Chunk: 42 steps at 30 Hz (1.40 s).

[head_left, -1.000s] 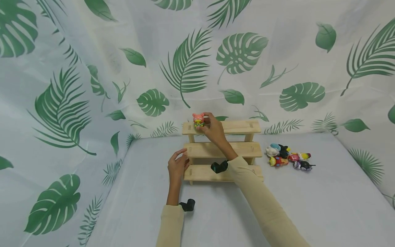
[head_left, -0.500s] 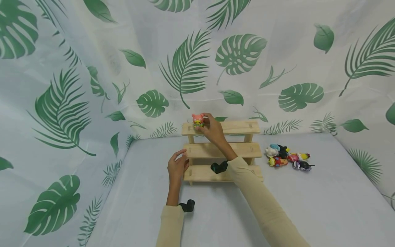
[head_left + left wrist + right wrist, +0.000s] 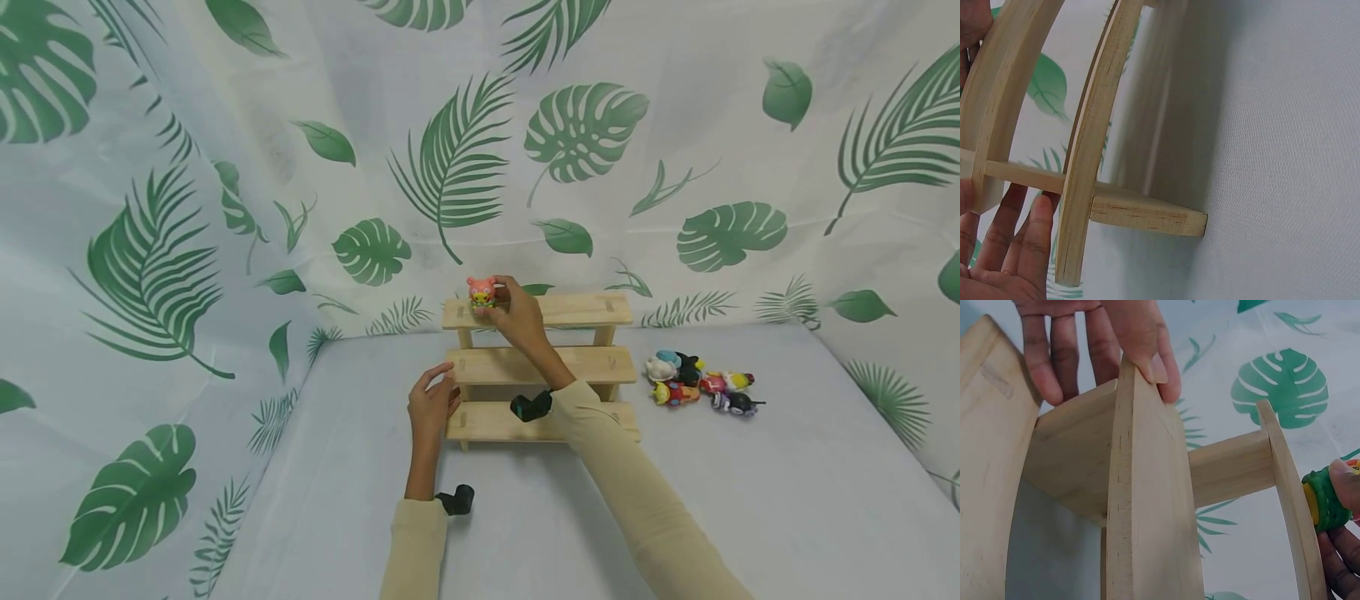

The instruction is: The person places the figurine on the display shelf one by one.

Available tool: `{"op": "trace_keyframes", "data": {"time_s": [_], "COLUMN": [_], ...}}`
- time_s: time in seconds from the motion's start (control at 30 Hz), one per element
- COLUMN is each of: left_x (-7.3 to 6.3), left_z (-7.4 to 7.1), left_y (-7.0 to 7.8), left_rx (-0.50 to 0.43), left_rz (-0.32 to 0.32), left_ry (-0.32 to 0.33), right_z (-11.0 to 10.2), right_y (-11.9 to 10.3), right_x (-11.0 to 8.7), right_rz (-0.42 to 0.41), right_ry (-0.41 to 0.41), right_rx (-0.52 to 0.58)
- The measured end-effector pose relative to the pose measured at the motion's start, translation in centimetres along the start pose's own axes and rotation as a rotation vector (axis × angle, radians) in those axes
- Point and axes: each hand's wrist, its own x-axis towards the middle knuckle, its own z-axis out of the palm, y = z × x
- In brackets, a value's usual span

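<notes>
A wooden three-tier display stand (image 3: 588,364) is in the middle of the head view. My right hand (image 3: 519,317) holds a pink toy figurine (image 3: 482,289) with round ears and a green-and-yellow body, upright at the left end of the top shelf. In the right wrist view, the figurine's green part (image 3: 1329,501) sits right at the shelf's surface, thumb and fingers around it. The left hand (image 3: 432,402) is at the left end of the middle shelf. There its thumb and index finger pinch the shelf edge (image 3: 1124,425), the other fingers beside the side support.
Several small toy figurines (image 3: 675,392) lie in a pile on the white table cover (image 3: 787,492), right of the stand. A leaf-printed curtain (image 3: 480,167) hangs close behind the top shelf. A black wrist camera (image 3: 459,499) is on the left wrist.
</notes>
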Motion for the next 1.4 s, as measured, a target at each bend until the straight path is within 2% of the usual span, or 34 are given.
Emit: {"op": "trace_keyframes", "data": {"time_s": [0.87, 1.4], "left_x": [0.01, 0.02], "left_z": [-0.06, -0.03], "left_y": [-0.15, 0.03], "left_rx": [0.002, -0.010], "left_rz": [-0.001, -0.007], "left_ry": [-0.006, -0.012], "right_z": [-0.08, -0.08], "right_y": [0.36, 0.44], "right_x": [0.19, 0.20], "right_rz": [-0.017, -0.059], "right_ry": [-0.018, 0.007], "right_rx": [0.027, 0.047]}}
